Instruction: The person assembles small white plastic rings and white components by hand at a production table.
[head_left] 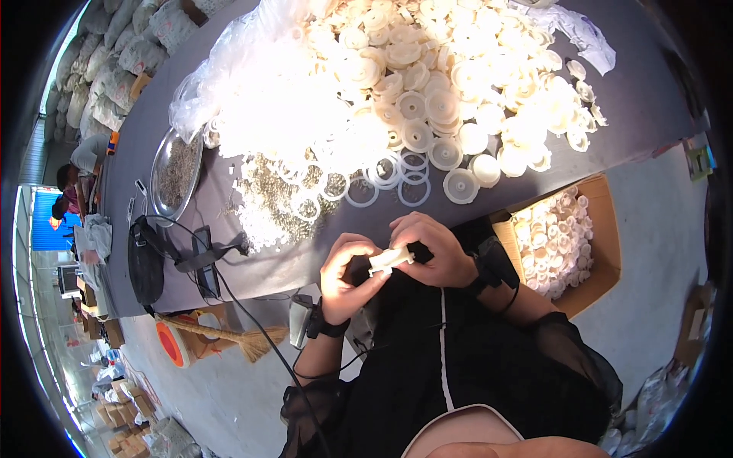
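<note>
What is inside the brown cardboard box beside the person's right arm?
The brown cardboard box holds a heap of white round plastic discs. Only the top layer shows; anything beneath it, and the box's bottom, is covered. The right hand's forearm hides its near corner.

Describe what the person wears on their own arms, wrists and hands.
Both hands are bare, no gloves. The left hand has a black strap round the wrist carrying a small grey device, with a thin black cable trailing from it. The right hand has a black wrist strap too, holding a black unit. Sheer black sleeves cover the upper arms; forearms are uncovered.
</note>
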Tool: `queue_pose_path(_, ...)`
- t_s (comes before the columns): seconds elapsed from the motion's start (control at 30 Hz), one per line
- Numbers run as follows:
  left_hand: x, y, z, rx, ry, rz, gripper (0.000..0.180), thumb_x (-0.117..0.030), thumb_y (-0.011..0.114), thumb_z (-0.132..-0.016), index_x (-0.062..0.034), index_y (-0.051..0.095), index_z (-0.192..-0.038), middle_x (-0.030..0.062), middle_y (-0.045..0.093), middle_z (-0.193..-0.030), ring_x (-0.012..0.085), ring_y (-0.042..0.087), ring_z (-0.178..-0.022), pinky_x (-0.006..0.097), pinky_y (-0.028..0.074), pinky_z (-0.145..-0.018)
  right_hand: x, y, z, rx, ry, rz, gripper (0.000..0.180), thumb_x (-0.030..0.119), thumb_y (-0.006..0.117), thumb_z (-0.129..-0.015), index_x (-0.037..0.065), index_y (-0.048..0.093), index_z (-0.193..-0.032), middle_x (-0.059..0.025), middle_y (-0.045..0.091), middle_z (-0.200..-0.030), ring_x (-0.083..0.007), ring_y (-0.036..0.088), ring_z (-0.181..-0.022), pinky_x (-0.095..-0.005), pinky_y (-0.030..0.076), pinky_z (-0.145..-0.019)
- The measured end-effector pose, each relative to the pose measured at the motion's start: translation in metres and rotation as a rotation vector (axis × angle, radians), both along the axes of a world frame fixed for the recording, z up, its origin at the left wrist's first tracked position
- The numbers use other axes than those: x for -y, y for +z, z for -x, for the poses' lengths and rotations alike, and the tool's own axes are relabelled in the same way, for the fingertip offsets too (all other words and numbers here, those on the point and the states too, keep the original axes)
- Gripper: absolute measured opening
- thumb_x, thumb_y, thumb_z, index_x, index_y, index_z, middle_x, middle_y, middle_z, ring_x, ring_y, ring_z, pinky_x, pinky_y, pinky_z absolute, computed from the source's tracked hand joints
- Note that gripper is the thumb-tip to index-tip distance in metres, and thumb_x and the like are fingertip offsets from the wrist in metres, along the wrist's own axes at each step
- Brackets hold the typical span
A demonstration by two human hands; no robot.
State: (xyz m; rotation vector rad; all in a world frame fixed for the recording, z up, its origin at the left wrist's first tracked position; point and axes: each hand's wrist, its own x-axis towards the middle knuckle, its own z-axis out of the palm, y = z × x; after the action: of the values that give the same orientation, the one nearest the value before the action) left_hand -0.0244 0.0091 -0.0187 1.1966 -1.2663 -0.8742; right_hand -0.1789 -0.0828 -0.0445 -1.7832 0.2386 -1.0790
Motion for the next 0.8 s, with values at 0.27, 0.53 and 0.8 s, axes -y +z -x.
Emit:
queue_pose_path(0.27,0.060,0.004,-0.028,-0.473,-0.116,-0.481,0.020,-0.010,0.065,-0.081,-0.0017,0.055,-0.095,0.0030,0.060,-0.084,0.0061,0.054,-0.066,0.019,0.044,-0.054,0.013,-0.007,0.001,0.149,0.065,-0.603,0.040,0.009,0.061,-0.081,0.004,0.041,-0.116,-0.0039,0.049,-0.104,-0.0086,0.052,-0.084,-0.0249,0.043,-0.078)
queue_pose_path(0.53,0.133,0.006,-0.023,-0.538,0.184,-0.084,0.038,0.000,0.057,-0.083,0.0018,0.043,-0.118,0.0103,0.057,-0.100,0.0224,0.057,-0.099,0.030,0.047,-0.085,0.014,-0.016,0.013,0.156,-0.009,-0.691,0.035,0.012,0.057,-0.085,0.003,0.044,-0.116,-0.0043,0.052,-0.102,-0.0080,0.051,-0.084,-0.0228,0.042,-0.076)
queue_pose_path(0.8,0.127,-0.014,-0.007,0.896,0.212,0.238,0.018,0.002,0.061,-0.069,-0.0040,0.060,-0.086,0.0106,0.058,-0.086,0.0290,0.055,-0.081,0.035,0.044,-0.074,0.009,-0.018,0.012,-0.068,-0.022,-0.572,0.021,0.005,0.055,-0.085,0.003,0.054,-0.105,-0.0034,0.057,-0.090,-0.0085,0.054,-0.080,-0.0214,0.044,-0.072)
